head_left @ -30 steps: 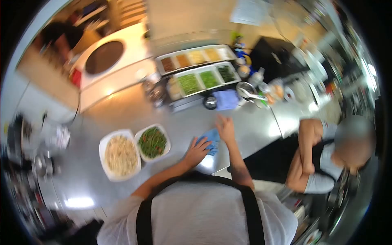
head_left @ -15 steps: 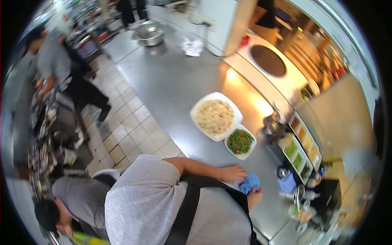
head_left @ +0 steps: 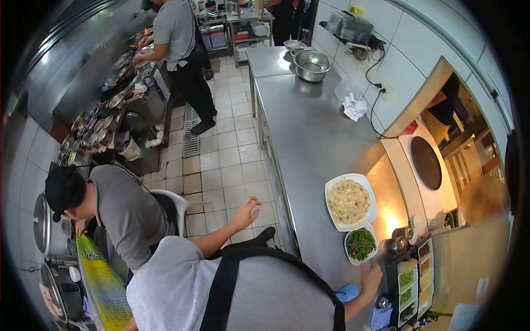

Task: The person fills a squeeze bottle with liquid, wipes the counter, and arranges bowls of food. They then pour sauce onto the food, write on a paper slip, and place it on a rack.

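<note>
Right hand was nearer, grip could not be told | greens dish lay just far-side | left hand hung spread, empty

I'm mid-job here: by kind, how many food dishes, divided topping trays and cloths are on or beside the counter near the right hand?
White food dishes: 2 (large dish, small green-bean dish)
White divided topping trays: 2 (inner tray, outer tray)
Cloths: 2 (light blue cloth, lavender cloth)
Total: 6

A steel bowl stands near crumpled white paper — a co-worker in grey leans by a yellow bag.
</note>
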The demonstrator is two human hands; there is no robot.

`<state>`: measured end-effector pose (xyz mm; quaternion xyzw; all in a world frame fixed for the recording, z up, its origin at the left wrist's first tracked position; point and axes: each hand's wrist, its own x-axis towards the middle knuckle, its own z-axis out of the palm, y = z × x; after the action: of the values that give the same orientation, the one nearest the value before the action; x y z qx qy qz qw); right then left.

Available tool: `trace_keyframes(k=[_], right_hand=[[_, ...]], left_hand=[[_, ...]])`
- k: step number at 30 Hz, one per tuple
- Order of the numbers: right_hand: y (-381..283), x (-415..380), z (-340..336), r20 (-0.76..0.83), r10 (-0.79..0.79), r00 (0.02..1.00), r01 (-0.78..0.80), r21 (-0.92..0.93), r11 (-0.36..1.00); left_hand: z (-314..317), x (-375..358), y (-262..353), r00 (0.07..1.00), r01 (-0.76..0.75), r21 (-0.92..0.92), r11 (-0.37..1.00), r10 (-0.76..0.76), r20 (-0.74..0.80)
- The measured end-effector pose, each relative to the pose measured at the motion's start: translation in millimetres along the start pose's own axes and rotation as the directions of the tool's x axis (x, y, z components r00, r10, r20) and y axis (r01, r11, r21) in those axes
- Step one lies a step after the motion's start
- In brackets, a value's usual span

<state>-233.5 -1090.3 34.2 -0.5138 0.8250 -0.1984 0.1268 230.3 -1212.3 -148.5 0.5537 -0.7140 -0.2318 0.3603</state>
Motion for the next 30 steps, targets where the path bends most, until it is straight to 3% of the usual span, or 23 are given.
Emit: trace_keyframes(k=[2, 3, 6, 8, 11, 12, 13, 16, 19, 21, 22, 24, 26, 27, 30], right_hand=[[-49, 20, 3, 0.133, -0.009, 0.991, 0.008, 0.013, 1.000], [-73, 25, 7, 0.177, -0.099, 0.979, 0.094, 0.037, 0.995], [-105, 40, 41, 0.293, -0.331, 0.897, 0.312, 0.111, 0.944], [-134, 43, 57, 0.391, -0.407, 0.826, 0.392, 0.120, 0.912], [-168, 42, 74, 0.534, -0.337, 0.775, 0.338, 0.100, 0.936], [-176, 40, 78, 0.547, -0.315, 0.775, 0.302, 0.117, 0.946], [-181, 41, 80, 0.559, -0.307, 0.770, 0.283, 0.133, 0.950], [-180, 44, 92, 0.418, -0.327, 0.847, 0.221, 0.281, 0.934], [-173, 49, 88, 0.204, -0.114, 0.972, 0.076, 0.184, 0.980], [-162, 49, 83, -0.140, -0.008, 0.990, 0.041, 0.235, 0.971], [-155, 46, 80, -0.305, 0.055, 0.951, 0.026, 0.256, 0.966], [-130, 37, 82, -0.463, 0.339, 0.819, -0.128, 0.428, 0.895], [-74, 25, 107, -0.564, 0.557, 0.610, -0.069, 0.662, 0.746], [-50, 20, 119, -0.579, 0.652, 0.490, 0.002, 0.749, 0.663], [-17, 8, 128, -0.439, 0.861, 0.257, 0.045, 0.895, 0.443]], left_hand=[[-22, -17, -24, 0.984, 0.169, 0.094, 0.981, -0.162, -0.070], [-32, -24, -34, 0.973, 0.212, 0.088, 0.973, -0.202, -0.108], [-36, -31, -59, 0.950, 0.286, 0.067, 0.956, -0.273, -0.152], [-30, -26, -80, 0.945, 0.304, 0.070, 0.950, -0.291, -0.150], [-7, 18, -100, 0.977, 0.174, 0.069, 0.982, -0.163, -0.141], [-11, 47, -80, 0.982, 0.178, 0.061, 0.982, -0.174, -0.073], [-7, 77, -71, 0.995, 0.077, 0.050, 0.996, -0.074, -0.065], [6, 160, -48, 0.996, -0.070, -0.120, 0.990, 0.062, -0.069], [22, 229, -23, 0.998, -0.040, -0.293, 0.955, 0.052, 0.032], [40, 260, -1, 0.992, -0.041, -0.439, 0.898, 0.087, 0.087], [49, 269, 14, 0.988, -0.031, -0.509, 0.860, 0.105, 0.117], [63, 284, 49, 0.975, -0.006, -0.523, 0.852, 0.122, 0.188], [90, 291, 77, 0.959, 0.020, -0.538, 0.843, 0.136, 0.248], [104, 293, 89, 0.953, 0.029, -0.543, 0.839, 0.141, 0.268], [142, 292, 119, 0.933, 0.084, -0.538, 0.839, 0.123, 0.338]])
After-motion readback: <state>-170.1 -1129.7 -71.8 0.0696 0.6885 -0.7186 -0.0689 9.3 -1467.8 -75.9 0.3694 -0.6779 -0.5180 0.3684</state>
